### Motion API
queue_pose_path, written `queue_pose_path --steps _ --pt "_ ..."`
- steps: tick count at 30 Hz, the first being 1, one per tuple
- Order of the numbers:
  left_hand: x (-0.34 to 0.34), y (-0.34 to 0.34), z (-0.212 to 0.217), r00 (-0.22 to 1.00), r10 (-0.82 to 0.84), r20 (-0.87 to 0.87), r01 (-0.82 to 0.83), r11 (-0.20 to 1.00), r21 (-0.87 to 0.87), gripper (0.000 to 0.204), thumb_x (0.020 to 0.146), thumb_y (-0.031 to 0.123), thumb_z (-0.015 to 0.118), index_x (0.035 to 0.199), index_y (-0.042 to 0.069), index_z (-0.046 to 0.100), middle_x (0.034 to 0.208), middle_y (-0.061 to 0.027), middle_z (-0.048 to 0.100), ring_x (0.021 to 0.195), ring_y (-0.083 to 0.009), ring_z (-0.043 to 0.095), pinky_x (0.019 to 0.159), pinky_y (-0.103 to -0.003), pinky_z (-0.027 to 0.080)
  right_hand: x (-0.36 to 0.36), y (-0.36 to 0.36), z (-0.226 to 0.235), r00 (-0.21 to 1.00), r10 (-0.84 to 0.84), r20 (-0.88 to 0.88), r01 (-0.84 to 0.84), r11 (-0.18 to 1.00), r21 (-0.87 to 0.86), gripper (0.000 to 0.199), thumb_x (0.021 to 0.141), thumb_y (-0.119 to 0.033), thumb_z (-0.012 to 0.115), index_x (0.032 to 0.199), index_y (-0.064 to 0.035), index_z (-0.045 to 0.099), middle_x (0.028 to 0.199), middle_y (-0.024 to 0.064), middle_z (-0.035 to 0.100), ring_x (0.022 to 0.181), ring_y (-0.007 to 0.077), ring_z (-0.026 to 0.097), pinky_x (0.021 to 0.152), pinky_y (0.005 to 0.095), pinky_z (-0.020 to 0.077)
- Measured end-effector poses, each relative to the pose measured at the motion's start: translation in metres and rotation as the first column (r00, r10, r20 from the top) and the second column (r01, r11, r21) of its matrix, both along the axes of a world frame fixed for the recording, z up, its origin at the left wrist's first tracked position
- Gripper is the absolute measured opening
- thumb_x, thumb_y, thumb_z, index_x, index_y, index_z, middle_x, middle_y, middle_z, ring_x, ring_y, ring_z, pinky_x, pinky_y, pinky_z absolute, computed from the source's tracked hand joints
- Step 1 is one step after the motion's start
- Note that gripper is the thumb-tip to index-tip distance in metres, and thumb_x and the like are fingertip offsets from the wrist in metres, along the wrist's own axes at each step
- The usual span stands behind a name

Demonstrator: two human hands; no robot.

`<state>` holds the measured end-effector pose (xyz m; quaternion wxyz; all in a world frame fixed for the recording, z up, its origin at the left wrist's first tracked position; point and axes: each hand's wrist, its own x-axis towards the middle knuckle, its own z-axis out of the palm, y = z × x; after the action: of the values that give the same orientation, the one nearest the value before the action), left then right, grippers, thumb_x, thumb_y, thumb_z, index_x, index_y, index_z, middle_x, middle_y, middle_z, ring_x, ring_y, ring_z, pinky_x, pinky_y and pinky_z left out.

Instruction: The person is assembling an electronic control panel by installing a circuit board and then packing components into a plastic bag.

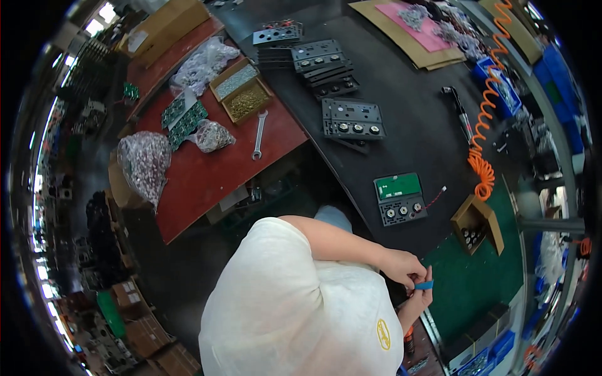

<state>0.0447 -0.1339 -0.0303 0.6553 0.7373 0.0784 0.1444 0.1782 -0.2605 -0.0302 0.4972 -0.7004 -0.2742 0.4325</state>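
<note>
My left hand (404, 267) reaches across in front of me, fingers pinched together at a blue strip of tape or band (424, 285). The strip lies around a finger of my right hand (419, 302). That hand is raised close to my body, one finger stretched out and the others partly hidden behind my left hand. Just beyond both hands, on the dark table, lies a black plastic housing (402, 215) with a green circuit board (399, 186), round metal fittings and a thin red wire ending in a white connector.
Stacked black panels (353, 119) stand farther back. Right of the housing sits an open cardboard box (475, 227) on a green mat (461, 276). A coiled orange air hose (481, 175) hangs beside a power screwdriver (463, 118). Leftward, a red table (216, 172) holds a wrench (259, 136) and a screw box (246, 101).
</note>
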Motion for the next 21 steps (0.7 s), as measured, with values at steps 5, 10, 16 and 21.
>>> queue_pose_path --steps 5,10,16,21 --pt "0.0 -0.001 0.004 0.988 0.102 -0.115 -0.097 0.994 0.048 0.016 0.078 0.02 0.065 0.082 0.004 0.061 0.072 -0.0092 0.062 0.067 -0.0234 0.061 0.06 -0.035 0.045 -0.002 0.014 0.028 0.885 -0.017 -0.465 0.169 0.943 0.287 0.039 0.091 0.001 0.039 0.129 0.0081 0.039 0.134 0.0187 0.042 0.121 0.0264 0.044 0.097 0.0312 0.0407" --pt "0.004 -0.007 0.03 0.999 0.011 0.033 -0.013 0.999 0.052 0.016 0.077 0.019 0.065 0.081 0.003 0.063 0.071 -0.0109 0.062 0.068 -0.0267 0.061 0.061 -0.036 0.046 -0.006 0.02 0.022 0.834 0.072 -0.547 0.233 0.853 0.467 0.042 0.09 0.001 0.04 0.131 0.008 0.036 0.14 0.0169 0.034 0.131 0.0299 0.031 0.104 0.0382 0.034" --pt "0.008 -0.031 0.033 0.988 -0.134 0.08 0.12 0.98 0.158 0.014 0.076 0.014 0.064 0.083 0.001 0.063 0.077 -0.0146 0.063 0.073 -0.0316 0.061 0.065 -0.038 0.048 0.016 0.018 -0.031 0.952 0.062 0.301 -0.152 0.947 0.284 0.056 0.09 -0.013 0.05 0.141 -0.0061 0.025 0.147 0.014 0.019 0.134 0.0308 0.025 0.103 0.0403 0.0312" --pt "0.033 -0.057 0.031 0.859 -0.485 -0.162 0.49 0.872 -0.014 0.017 0.078 0.017 0.065 0.089 0.003 0.066 0.077 -0.0139 0.064 0.072 -0.0281 0.063 0.064 -0.036 0.048 0.043 0.019 0.006 0.484 -0.121 -0.867 0.721 0.616 0.316 0.04 0.094 -0.025 0.046 0.123 0.0024 0.043 0.121 0.015 0.048 0.112 0.0265 0.048 0.094 0.0382 0.0412"
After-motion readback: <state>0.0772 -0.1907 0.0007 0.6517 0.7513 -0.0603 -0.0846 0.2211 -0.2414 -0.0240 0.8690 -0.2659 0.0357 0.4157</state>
